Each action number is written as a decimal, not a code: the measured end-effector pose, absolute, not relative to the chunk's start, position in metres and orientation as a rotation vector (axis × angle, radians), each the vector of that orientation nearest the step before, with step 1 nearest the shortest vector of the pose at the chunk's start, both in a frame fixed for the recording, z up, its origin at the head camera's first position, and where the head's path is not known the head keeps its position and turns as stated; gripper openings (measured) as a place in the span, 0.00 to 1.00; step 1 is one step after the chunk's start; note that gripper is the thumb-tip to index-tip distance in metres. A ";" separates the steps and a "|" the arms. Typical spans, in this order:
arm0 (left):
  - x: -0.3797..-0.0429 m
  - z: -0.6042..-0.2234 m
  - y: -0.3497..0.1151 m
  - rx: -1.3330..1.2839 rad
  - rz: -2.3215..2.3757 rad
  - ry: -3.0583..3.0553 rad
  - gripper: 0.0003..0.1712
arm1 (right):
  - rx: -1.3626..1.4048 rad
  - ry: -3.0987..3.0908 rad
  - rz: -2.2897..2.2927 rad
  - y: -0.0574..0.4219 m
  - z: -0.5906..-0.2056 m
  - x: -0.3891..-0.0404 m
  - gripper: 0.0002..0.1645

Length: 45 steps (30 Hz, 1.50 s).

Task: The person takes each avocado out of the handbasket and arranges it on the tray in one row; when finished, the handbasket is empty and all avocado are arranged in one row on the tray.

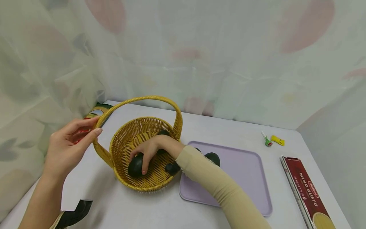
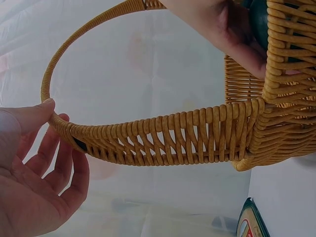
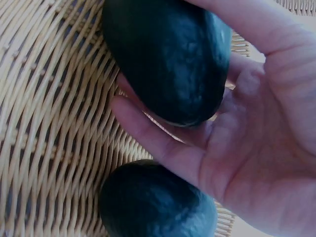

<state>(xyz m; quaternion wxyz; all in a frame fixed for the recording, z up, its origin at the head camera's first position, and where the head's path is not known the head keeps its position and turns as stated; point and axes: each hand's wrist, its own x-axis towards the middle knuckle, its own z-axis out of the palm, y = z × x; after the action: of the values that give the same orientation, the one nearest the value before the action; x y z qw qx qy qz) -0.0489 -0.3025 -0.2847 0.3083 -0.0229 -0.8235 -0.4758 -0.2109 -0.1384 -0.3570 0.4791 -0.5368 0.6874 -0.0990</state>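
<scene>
In the head view, a yellow wicker basket (image 1: 128, 136) with a tall handle (image 1: 148, 98) stands left of the middle. My left hand (image 1: 67, 144) pinches the left side of that handle between thumb and fingers, as the left wrist view also shows. Down inside the basket, my right hand (image 1: 150, 151) has its fingers and thumb around a dark green avocado (image 1: 135, 166). A second avocado (image 3: 158, 200) lies beside the held one in the right wrist view. Another dark avocado (image 1: 172, 168) sits near the basket's right rim, partly behind the forearm.
Right of the basket lies a lilac tray (image 1: 243, 165) bearing an avocado (image 1: 213, 158), partly covered by my sleeve. Farther right are a lollipop (image 1: 267, 141), a yellow wrapped sweet (image 1: 278, 140) and a red spaghetti box (image 1: 307, 190). A colourful packet (image 1: 98, 111) is behind my left hand.
</scene>
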 end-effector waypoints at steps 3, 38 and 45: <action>-0.049 -0.285 -0.303 -0.062 -1.252 -2.179 0.19 | -1.337 1.694 -0.223 -0.136 -0.354 -0.211 0.41; -0.050 -0.287 -0.305 -0.020 -1.248 -2.172 0.21 | -1.431 1.907 -0.483 -0.031 -0.330 -0.213 0.40; -0.050 -0.286 -0.304 -0.006 -1.270 -2.159 0.19 | -1.416 1.953 -0.585 -0.004 -0.323 -0.214 0.39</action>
<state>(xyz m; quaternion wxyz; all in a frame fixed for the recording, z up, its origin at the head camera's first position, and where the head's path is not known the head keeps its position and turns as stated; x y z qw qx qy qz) -0.0497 -0.3044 -0.2861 0.3129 -0.0023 -0.8186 -0.4816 -0.2142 -0.0035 -0.3229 0.3237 -0.5399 0.7443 -0.2231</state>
